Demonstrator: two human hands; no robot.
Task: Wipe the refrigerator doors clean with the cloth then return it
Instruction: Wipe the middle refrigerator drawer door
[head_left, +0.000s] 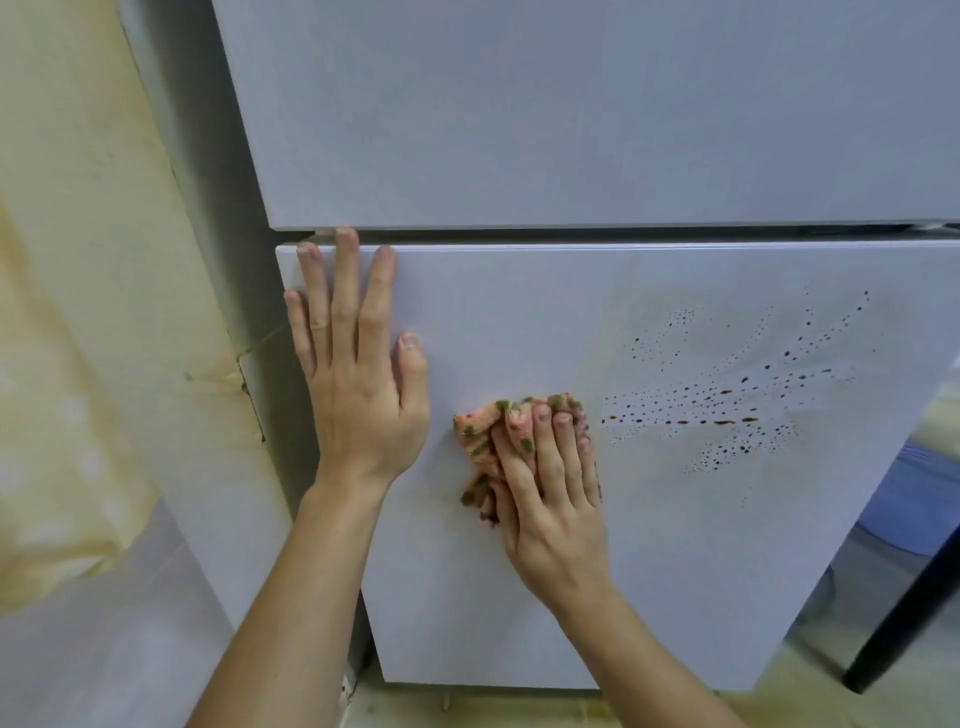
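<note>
Peach cloth (485, 431), apparently green-spotted, crumpled

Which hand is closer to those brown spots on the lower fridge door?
Right. The right hand, holding the cloth, sits just left of the spots; the left hand lies flat farther left.
</note>
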